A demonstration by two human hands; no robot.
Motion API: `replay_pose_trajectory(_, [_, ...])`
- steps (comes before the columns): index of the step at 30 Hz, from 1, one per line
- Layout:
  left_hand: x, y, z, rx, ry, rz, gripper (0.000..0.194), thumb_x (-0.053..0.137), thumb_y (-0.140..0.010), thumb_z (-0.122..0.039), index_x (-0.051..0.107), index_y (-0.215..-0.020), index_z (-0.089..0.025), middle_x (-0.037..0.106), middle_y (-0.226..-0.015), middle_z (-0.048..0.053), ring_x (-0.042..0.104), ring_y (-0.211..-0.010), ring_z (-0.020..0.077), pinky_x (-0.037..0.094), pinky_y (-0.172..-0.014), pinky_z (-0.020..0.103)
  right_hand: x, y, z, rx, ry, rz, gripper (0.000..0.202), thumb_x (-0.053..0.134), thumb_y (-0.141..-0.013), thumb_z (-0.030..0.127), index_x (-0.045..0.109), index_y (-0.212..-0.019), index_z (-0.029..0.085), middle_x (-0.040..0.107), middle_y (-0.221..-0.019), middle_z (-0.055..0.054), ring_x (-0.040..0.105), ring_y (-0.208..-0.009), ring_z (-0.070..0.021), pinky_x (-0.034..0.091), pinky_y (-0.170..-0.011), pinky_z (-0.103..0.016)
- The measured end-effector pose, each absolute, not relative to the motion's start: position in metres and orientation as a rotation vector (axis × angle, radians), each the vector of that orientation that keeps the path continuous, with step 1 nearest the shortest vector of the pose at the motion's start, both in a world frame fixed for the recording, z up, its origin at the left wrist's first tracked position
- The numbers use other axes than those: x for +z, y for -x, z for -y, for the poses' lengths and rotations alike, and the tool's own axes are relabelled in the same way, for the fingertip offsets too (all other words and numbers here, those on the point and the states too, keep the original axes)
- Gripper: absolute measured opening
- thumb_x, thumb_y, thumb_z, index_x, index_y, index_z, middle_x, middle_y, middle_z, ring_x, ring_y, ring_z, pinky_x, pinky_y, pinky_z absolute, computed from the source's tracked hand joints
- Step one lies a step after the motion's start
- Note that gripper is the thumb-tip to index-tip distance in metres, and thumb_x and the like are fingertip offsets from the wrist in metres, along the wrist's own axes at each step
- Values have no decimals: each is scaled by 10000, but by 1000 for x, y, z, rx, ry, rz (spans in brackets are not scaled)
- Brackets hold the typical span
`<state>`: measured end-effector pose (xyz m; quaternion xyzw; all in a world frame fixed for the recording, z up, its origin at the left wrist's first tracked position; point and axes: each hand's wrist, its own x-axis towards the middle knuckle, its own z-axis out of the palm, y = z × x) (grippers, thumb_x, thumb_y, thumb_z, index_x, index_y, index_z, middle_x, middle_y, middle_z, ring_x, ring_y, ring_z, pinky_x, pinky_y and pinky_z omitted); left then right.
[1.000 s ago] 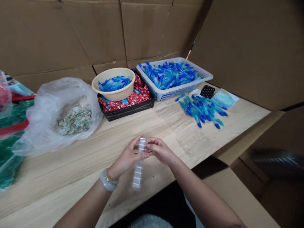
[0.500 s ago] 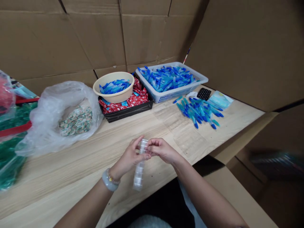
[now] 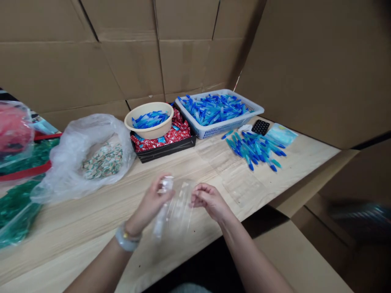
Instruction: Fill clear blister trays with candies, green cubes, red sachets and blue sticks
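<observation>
Near the table's front edge, my left hand (image 3: 154, 201) is closed on a narrow clear plastic strip (image 3: 161, 215) that hangs down from its fingers. My right hand (image 3: 208, 200) pinches the edge of a thin clear plastic film (image 3: 182, 205). The film spans the gap between both hands and is blurred by motion. Whether the film is joined to the strip cannot be made out.
A plastic bag (image 3: 67, 150) of small pieces stands left, beside green bags (image 3: 18, 207). Behind are a round bowl (image 3: 149, 132) on red packets in a black box (image 3: 166, 154) and a basket (image 3: 218, 129) of blue pieces. Loose blue pieces (image 3: 255, 148) lie right.
My left hand has moved left with the strip, away from my right hand. The clear film now shows spread between them. The view has tilted up slightly.
</observation>
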<state>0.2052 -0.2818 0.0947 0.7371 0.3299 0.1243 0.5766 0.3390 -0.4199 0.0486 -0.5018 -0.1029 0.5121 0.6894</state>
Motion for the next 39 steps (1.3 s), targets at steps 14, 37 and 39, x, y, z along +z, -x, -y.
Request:
replay_pose_trajectory(14, [36, -252, 350, 32, -2600, -206, 580, 559, -751, -344, 367, -1287, -231, 298, -1387, 83, 283, -1253, 253, 299, -1008, 420, 25, -374, 456, 312, 1823, 416, 235, 501, -756, 280, 559, -953, 165, 624, -900, -71, 607, -759, -169, 503, -726, -360])
replay_pose_trajectory(37, [115, 167, 81, 791, -2392, -1815, 391, 379, -817, -276, 512, -1112, -56, 568, -1078, 174, 520, -984, 256, 384, -875, 406, -40, -130, 342, -209, 1379, 2147, 582, 412, -807, 254, 230, -1358, 210, 543, -1172, -99, 504, -1053, -254, 376, -873, -409])
replay_pose_trajectory(39, [128, 232, 49, 707, -2274, -2147, 411, 414, -782, -250, 496, -1121, -33, 563, -1070, 189, 516, -972, 278, 376, -854, 399, -45, -89, 319, -228, 1331, 2245, 548, 423, -802, 315, 310, -1329, 214, 510, -1226, -92, 480, -1084, -266, 349, -881, -419])
